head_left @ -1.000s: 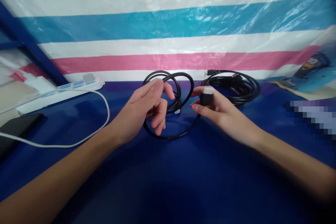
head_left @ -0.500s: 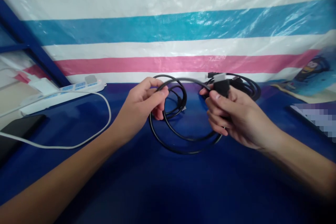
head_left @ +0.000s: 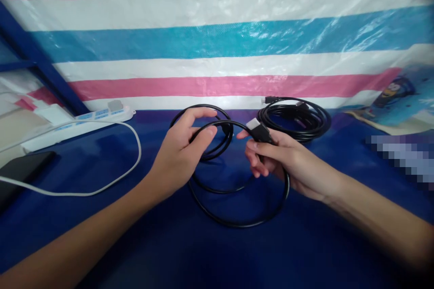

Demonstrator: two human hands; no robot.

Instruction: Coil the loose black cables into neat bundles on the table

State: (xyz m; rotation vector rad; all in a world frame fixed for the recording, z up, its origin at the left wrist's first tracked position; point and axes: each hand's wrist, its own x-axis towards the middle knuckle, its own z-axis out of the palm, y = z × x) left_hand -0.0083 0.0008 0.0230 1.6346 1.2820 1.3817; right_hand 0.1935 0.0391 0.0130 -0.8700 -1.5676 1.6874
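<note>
A black cable (head_left: 237, 225) hangs in loose loops between my hands, above the blue table. My right hand (head_left: 274, 149) pinches it near its end, just behind a black plug with a pale, flat, rectangular tip (head_left: 252, 123). At the left, my left hand (head_left: 185, 144) curls loosely round the top of the loop; the cable runs through the gap between thumb and raised index finger. Its other fingers are mostly hidden. Just behind my left hand, more black cable coils (head_left: 224, 107) rest on the table, and I cannot tell whether they belong to the same cable.
Another coiled black cable (head_left: 315, 133) lies at the back right, its plug pointing left. At the left are a white power strip (head_left: 81, 126), a white cord (head_left: 140, 149) and a dark flat device (head_left: 29, 169). A striped plastic sheet (head_left: 210, 40) hangs behind the blue table (head_left: 217, 253).
My right hand has moved left and slightly down with the plug, nearer my left hand. The loops hang lower and wider. My left thumb and index finger have spread apart.
</note>
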